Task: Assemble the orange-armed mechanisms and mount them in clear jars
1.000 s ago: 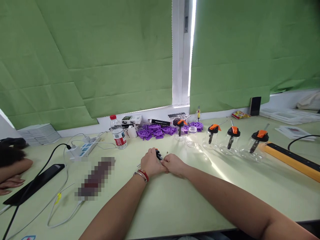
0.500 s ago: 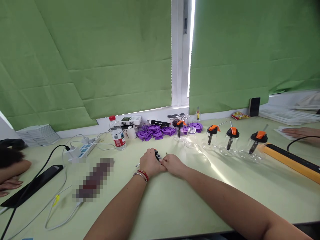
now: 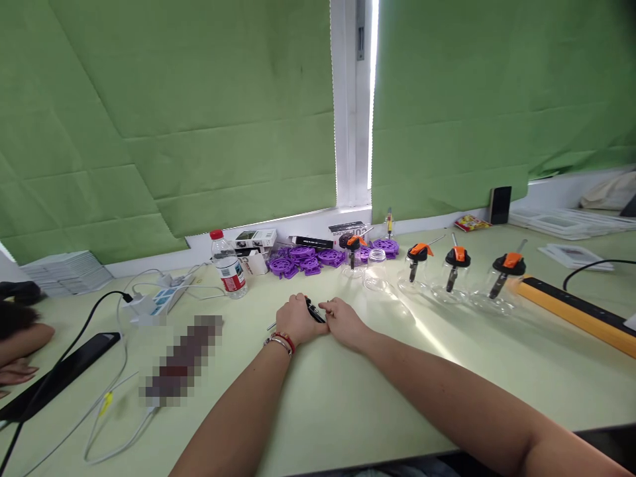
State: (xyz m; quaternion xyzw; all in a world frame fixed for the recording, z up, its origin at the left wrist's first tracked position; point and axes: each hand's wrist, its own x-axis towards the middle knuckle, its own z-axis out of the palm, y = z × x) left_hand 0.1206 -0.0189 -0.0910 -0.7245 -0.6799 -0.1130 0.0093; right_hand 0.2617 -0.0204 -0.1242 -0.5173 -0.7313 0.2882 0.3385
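Note:
A small black part (image 3: 314, 311) with a thin metal rod sticking out to the left lies low over the table in the middle. My left hand (image 3: 297, 323) is wrapped round it, with a red bracelet and a silver one at the wrist. Close on its right side is my right hand (image 3: 342, 321), its fingers bent and its index fingertip near the part. Whether the right fingers pinch something small cannot be made out. The underside of the part is hidden by my left hand.
Several clear jars with black and orange lids (image 3: 457, 257) stand right of centre. Behind my hands are purple plastic pieces (image 3: 303, 258) and a water bottle (image 3: 228, 268). An orange and black bar (image 3: 576, 311) lies right; cables, a power strip (image 3: 171, 295) and a person's arm (image 3: 24, 344) are left.
My right fingers have drawn slightly back from the black part, showing more of it. My left hand keeps its hold. Another person's hand at the far right has left the view.

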